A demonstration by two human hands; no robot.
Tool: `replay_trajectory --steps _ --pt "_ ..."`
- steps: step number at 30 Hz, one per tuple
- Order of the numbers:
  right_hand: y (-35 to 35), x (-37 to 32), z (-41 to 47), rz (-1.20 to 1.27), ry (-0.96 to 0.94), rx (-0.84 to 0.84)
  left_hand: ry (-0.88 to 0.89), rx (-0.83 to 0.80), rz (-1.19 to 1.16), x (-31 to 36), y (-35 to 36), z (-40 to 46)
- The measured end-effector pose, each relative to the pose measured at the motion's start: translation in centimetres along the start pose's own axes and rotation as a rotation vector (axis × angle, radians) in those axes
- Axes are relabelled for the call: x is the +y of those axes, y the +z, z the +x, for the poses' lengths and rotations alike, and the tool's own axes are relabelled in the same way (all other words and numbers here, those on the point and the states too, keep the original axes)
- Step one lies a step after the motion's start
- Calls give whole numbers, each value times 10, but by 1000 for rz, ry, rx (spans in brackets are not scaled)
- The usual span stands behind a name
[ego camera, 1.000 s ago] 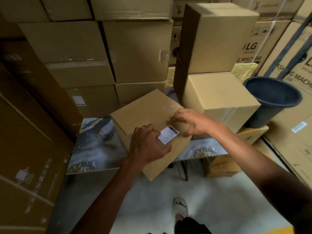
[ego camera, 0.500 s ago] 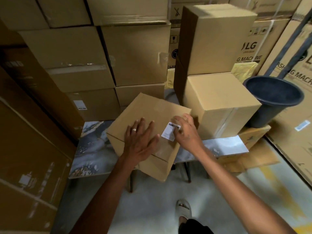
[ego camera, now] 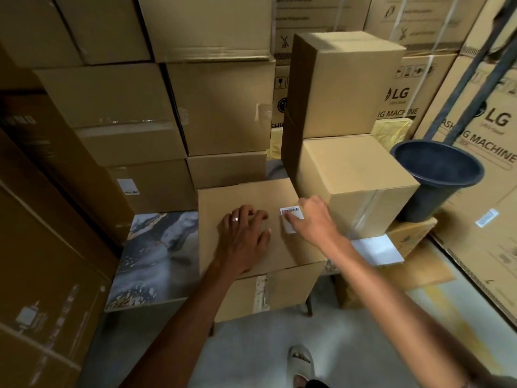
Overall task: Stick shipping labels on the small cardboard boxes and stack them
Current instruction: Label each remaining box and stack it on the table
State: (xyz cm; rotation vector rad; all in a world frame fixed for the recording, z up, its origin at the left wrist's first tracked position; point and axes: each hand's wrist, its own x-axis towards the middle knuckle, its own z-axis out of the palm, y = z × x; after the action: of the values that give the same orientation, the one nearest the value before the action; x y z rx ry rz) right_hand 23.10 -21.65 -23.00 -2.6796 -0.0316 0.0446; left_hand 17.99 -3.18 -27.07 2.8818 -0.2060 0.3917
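Stacked cartons crowd box; right hand seemingly presses label.

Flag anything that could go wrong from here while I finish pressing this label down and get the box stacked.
1. The box overhangs the near edge of the marble-patterned table; pressing with the left hand and right hand near that edge might tip it.
2. The right fingers cover part of the label, so a lifted corner or crease could go unnoticed.
3. The two-box stack sits right beside it; lifting could knock it.
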Motion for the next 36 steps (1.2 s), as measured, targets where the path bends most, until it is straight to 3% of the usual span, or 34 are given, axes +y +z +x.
replay_trajectory --steps 8,17,30,36 --pt "11 -13 -14 34 102 104 -29 54 17 4 5 -8" --pt "8 -4 13 262 212 -63 -24 53 19 0 10 -4" --pt "-8 1 28 411 168 -11 -27 93 10 0 11 -4" --pt "-4 1 45 581 253 -71 -47 110 9 -1 12 -1"
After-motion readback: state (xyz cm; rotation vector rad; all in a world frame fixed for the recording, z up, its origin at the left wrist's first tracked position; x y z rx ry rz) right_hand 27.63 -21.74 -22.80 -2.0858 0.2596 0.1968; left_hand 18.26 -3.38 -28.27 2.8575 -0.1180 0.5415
